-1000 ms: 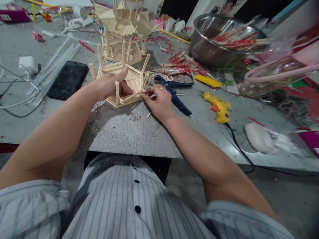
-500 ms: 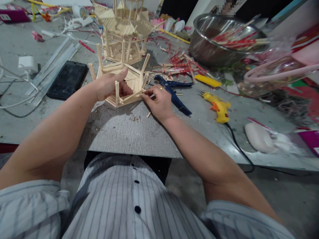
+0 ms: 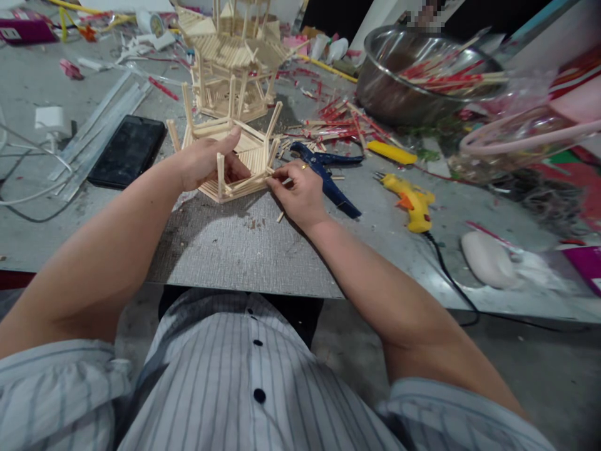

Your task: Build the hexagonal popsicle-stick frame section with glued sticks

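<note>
A six-sided frame of pale wooden sticks (image 3: 253, 139) with upright corner posts lies on the table. My left hand (image 3: 211, 163) reaches into it from the left, thumb raised, its curled fingers against the inner side of the front rail; their undersides are hidden. At the front right corner, the fingertips of my right hand (image 3: 300, 191) are pinched on a short wooden stick (image 3: 269, 171) touching the frame. Behind stands a taller tiered stick pavilion (image 3: 230, 53). Blue-handled cutters (image 3: 326, 178) lie beside my right hand.
A yellow glue gun (image 3: 413, 203) with a black cord lies to the right. Red-and-wood sticks (image 3: 335, 125) are scattered before a steel bowl (image 3: 389, 100). A black phone (image 3: 126, 150) and a white charger (image 3: 52, 122) lie left. A white computer mouse (image 3: 487, 259) sits near the right edge.
</note>
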Action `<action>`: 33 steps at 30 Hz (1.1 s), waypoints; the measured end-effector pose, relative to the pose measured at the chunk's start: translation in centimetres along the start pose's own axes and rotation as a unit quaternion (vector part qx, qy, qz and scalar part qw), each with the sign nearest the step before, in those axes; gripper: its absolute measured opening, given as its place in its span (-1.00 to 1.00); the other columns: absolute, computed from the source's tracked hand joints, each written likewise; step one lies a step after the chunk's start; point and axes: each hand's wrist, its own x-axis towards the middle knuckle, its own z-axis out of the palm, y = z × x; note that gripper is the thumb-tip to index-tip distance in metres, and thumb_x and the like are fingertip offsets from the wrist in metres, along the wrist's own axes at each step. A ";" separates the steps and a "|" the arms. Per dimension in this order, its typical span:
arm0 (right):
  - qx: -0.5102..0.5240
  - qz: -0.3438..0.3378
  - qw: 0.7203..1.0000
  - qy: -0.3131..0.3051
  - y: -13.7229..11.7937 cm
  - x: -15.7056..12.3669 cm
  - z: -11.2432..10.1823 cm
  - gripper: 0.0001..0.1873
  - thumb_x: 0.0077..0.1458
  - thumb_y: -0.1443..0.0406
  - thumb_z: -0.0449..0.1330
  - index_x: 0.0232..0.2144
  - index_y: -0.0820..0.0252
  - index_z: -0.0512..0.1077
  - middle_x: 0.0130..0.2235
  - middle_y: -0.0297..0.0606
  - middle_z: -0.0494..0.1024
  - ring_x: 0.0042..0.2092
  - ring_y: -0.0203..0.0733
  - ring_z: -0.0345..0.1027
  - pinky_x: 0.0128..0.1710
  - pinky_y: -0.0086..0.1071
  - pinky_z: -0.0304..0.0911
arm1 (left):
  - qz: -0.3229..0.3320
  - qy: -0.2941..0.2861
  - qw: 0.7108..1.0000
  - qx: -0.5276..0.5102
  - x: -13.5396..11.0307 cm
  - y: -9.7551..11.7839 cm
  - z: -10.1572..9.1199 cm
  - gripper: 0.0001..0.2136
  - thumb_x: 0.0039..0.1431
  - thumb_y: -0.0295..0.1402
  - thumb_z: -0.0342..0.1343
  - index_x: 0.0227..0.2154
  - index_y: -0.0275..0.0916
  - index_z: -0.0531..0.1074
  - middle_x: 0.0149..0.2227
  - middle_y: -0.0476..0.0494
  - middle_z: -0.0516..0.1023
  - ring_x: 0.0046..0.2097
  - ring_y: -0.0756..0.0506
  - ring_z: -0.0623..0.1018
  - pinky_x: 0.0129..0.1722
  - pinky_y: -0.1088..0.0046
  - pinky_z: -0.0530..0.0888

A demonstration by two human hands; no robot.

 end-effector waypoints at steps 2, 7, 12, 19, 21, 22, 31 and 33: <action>0.003 0.007 1.000 -0.006 -0.1 0.0 -0.1 -0.71 0.13 0.06 0.12 -0.43 0.13 0.39 -0.37 -0.26 0.49 -0.35 -0.23 0.38 -0.31 -0.31 0.33 | -0.006 -0.015 1.000 -0.017 -0.1 0.2 0.0 -0.38 0.22 0.12 -0.20 -0.44 -0.34 0.53 -0.47 -0.19 0.51 -0.21 -0.15 0.54 -0.22 0.45 0.42; 0.010 0.031 0.999 0.007 -0.5 -0.1 -0.5 -0.78 0.06 0.11 0.16 -0.39 0.14 0.37 -0.31 -0.24 0.49 -0.37 -0.26 0.35 -0.41 -0.36 0.30 | -0.041 -0.051 0.997 -0.044 -0.4 1.7 -0.1 -0.47 0.31 -0.05 -0.17 -0.53 -0.35 0.48 -0.46 -0.16 0.51 -0.37 0.00 0.47 -0.24 0.46 0.39; 0.022 0.051 0.998 0.024 -0.8 -0.2 -1.5 -0.89 0.06 0.23 0.11 -0.40 0.15 0.35 -0.36 -0.25 0.47 -0.37 -0.26 0.36 -0.44 -0.39 0.27 | -0.056 -0.080 0.995 0.018 0.6 2.5 -1.0 -0.68 0.20 -0.24 0.09 -0.58 -0.34 0.47 -0.50 -0.14 0.51 -0.39 0.01 0.45 -0.25 0.44 0.38; 0.021 0.075 0.995 0.056 -1.1 0.1 -2.9 -0.91 0.04 0.29 0.08 -0.47 0.14 0.36 -0.44 -0.31 0.44 -0.41 -0.29 0.31 -0.42 -0.38 0.25 | -0.081 -0.123 0.967 0.207 2.0 3.9 -1.7 -0.76 -0.07 -0.19 0.27 -0.55 -0.30 0.51 -0.55 -0.05 0.45 -0.33 -0.03 0.48 -0.29 0.48 0.33; 0.021 0.083 0.995 0.059 -1.1 0.2 -3.2 -0.90 0.04 0.28 0.08 -0.47 0.14 0.37 -0.44 -0.32 0.44 -0.40 -0.28 0.32 -0.41 -0.38 0.24 | -0.091 -0.128 0.953 0.259 2.4 4.3 -1.5 -0.73 -0.10 -0.15 0.27 -0.57 -0.29 0.50 -0.57 -0.04 0.42 -0.35 -0.04 0.47 -0.35 0.49 0.30; 0.020 0.085 0.994 0.059 -1.1 0.2 -3.2 -0.90 0.04 0.28 0.09 -0.47 0.14 0.37 -0.44 -0.32 0.44 -0.40 -0.28 0.32 -0.41 -0.38 0.24 | -0.091 -0.132 0.945 0.284 2.6 4.4 -1.4 -0.72 -0.13 -0.13 0.28 -0.58 -0.28 0.50 -0.58 -0.04 0.41 -0.37 -0.04 0.46 -0.38 0.49 0.27; 0.014 0.092 0.994 0.056 -0.7 0.4 -3.5 -0.90 0.04 0.28 0.10 -0.49 0.13 0.36 -0.45 -0.33 0.43 -0.40 -0.29 0.30 -0.33 -0.34 0.27 | -0.010 -0.109 0.884 0.454 3.5 4.7 -0.9 -0.62 -0.30 0.01 0.30 -0.61 -0.24 0.50 -0.68 0.00 0.33 -0.50 0.01 0.33 -0.44 0.45 0.17; 0.013 0.094 0.994 0.051 -0.5 0.4 -3.5 -0.89 0.05 0.27 0.10 -0.48 0.13 0.36 -0.44 -0.33 0.43 -0.39 -0.28 0.30 -0.31 -0.33 0.27 | 0.002 -0.116 0.886 0.449 3.7 4.4 -1.1 -0.64 -0.28 -0.01 0.29 -0.56 -0.24 0.53 -0.68 0.00 0.32 -0.48 -0.01 0.36 -0.43 0.46 0.18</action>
